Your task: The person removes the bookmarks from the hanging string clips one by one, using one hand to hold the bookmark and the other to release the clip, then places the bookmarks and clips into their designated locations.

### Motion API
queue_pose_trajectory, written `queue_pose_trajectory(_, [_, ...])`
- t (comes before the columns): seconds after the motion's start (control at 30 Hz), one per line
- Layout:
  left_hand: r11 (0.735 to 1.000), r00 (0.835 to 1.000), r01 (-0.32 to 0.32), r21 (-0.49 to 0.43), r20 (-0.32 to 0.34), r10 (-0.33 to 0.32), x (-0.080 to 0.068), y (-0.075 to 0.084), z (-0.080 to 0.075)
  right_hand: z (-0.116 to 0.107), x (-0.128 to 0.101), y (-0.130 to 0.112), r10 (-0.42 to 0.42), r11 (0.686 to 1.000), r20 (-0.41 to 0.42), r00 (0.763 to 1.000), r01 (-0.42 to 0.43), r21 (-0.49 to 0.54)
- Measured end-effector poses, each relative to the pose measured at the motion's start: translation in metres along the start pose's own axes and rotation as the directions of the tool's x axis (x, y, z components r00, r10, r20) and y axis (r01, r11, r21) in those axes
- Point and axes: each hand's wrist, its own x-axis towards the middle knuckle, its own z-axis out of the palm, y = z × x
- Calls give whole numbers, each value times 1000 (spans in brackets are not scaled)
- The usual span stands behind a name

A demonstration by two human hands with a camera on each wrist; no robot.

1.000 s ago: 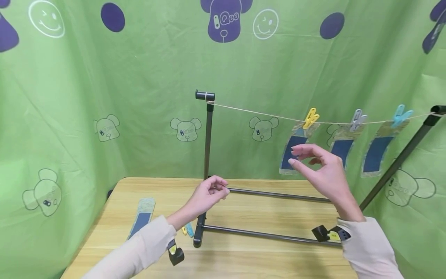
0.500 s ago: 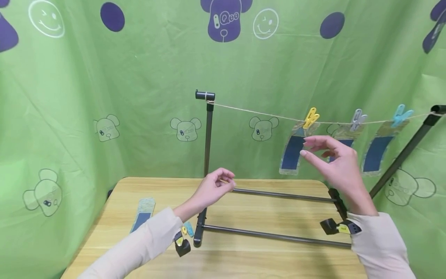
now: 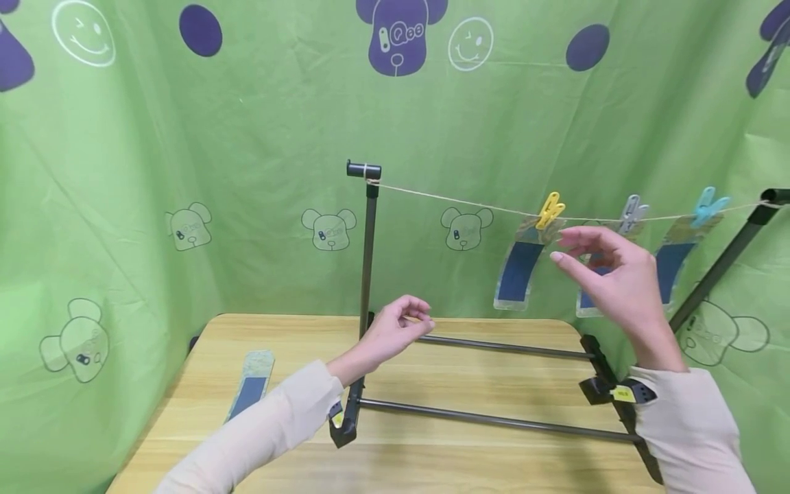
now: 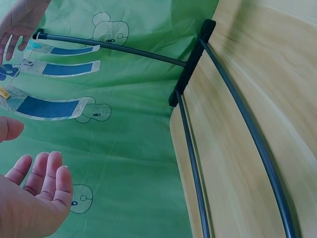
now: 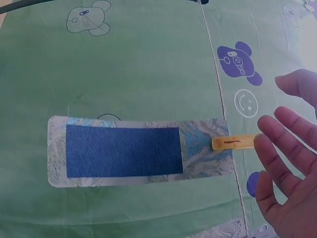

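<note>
My right hand (image 3: 620, 285) is raised in front of the hanging strips, fingers loosely bent, with nothing between them. It lies nearest the first strip (image 3: 520, 271), a blue panel with a patterned border, clipped to a string (image 3: 444, 199) by a yellow clothespin (image 3: 550, 210). A second strip (image 3: 589, 302) under a grey clothespin (image 3: 633, 213) and a third strip (image 3: 674, 264) under a light-blue clothespin (image 3: 708, 206) are partly hidden by that hand. Lower down, my left hand (image 3: 395, 333) hovers before the stand's left post, fingers relaxed and holding nothing.
A black stand's posts (image 3: 368, 261) carry the string, and its lower bars (image 3: 494, 416) run over the wooden table (image 3: 457, 466). Another blue strip (image 3: 251, 391) lies on the table at left, partly behind my sleeve. A green printed curtain (image 3: 278, 137) surrounds the table.
Both hands have moved to the right and slightly up. The right hand now covers more of the second and third strips. Small clothespins on the table have become hidden behind my left wrist.
</note>
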Motion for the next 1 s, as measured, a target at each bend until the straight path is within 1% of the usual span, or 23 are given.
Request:
queue_pose_trajectory(0.2, [1000,1000,5,4,-3,-5,7,4,5,-8,4,-2,21,1000,0,1000,-21,-20])
queue_pose_trajectory(0.37, [1000,1000,12,0,-4,-12,15,7,12,-13,10,0,26,999,2,1000,-26,-20])
queue_pose_trajectory(0.4, [1000,1000,14,-1,-3,-14,14,12,13,-13,12,0,25,999,-1,1000,-25,-19])
queue_pose_trajectory(0.5, [1000,1000,17,-8,2,-17,17,13,17,-16,16,2,33,999,-13,999,-33,-10])
queue_pose_trajectory(0.6, [1000,1000,16,-17,4,-16,20,12,20,-17,19,4,45,999,-24,999,-45,4])
queue_pose_trajectory(0.63, [1000,1000,17,-21,5,-16,24,7,21,-18,20,4,49,999,-26,998,-49,5])
queue_pose_trajectory(0.83, [999,1000,23,-33,-7,-23,29,4,27,-19,27,6,71,997,-27,997,-71,-2])
queue_pose_trajectory(1.0, [998,999,37,-55,-21,-38,32,5,32,-20,31,7,88,996,-17,996,-88,17])
